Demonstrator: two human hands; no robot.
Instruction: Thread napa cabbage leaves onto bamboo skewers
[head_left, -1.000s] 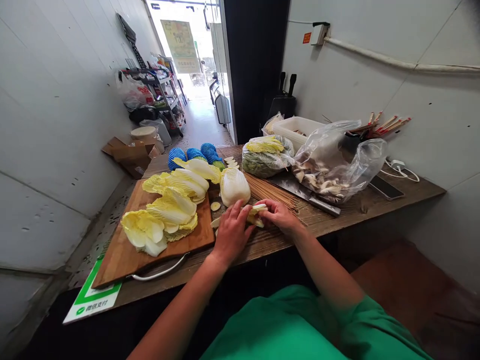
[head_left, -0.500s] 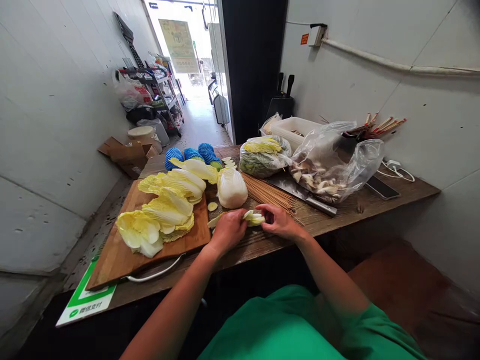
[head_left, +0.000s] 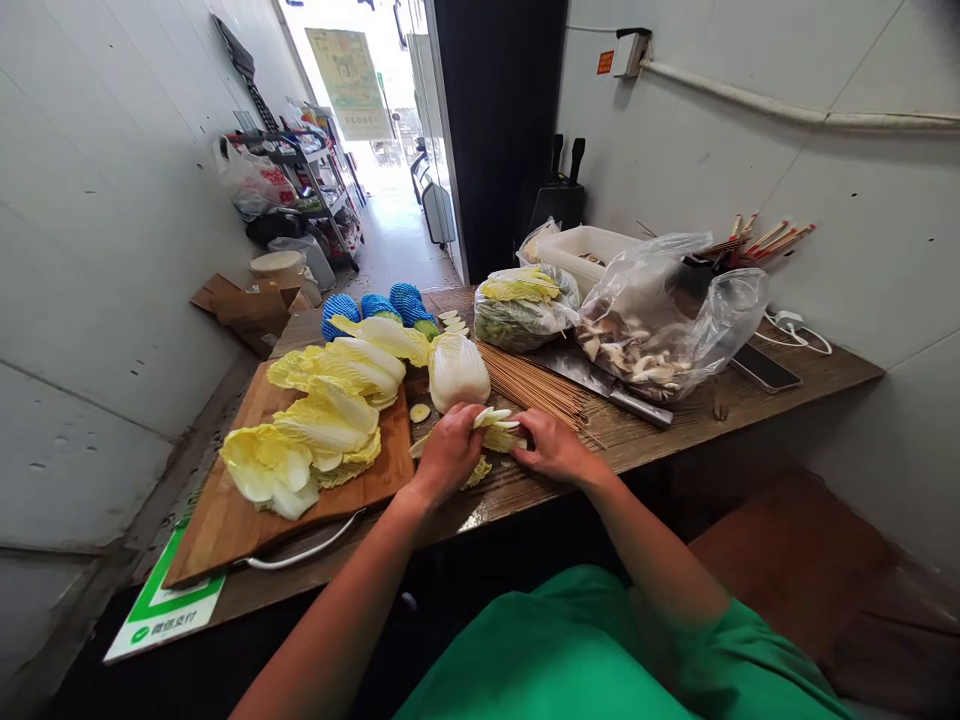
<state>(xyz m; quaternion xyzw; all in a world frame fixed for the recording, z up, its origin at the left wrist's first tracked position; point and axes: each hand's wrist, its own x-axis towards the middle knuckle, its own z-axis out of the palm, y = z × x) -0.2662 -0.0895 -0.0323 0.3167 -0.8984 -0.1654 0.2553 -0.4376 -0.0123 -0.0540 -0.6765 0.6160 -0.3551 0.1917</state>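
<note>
My left hand [head_left: 450, 446] is closed round pale, yellow-edged napa cabbage leaves [head_left: 499, 434] just over the table's front edge. From the other side, the fingers of my right hand [head_left: 553, 446] pinch the same leaves. A frilly yellow leaf edge shows under my left hand. Directly behind stands a trimmed napa cabbage head [head_left: 459, 372], with a round cut slice [head_left: 420, 412] to its left. Loose cabbage leaves [head_left: 330, 422] lie on the wooden cutting board [head_left: 214, 510]. Bamboo skewers [head_left: 531, 386] lie in a bundle behind my right hand.
A cleaver [head_left: 637, 406] lies right of the skewers, partly under a clear bag of mushrooms [head_left: 637, 350]. Behind are a bagged bundle of greens [head_left: 521, 320], a white tub [head_left: 581, 250] and blue-netted vegetables [head_left: 375, 305]. A phone [head_left: 765, 368] lies far right.
The leaves between my hands are lifted and spread a little, showing more yellow. My left hand has turned slightly upward. The whole view has shifted slightly.
</note>
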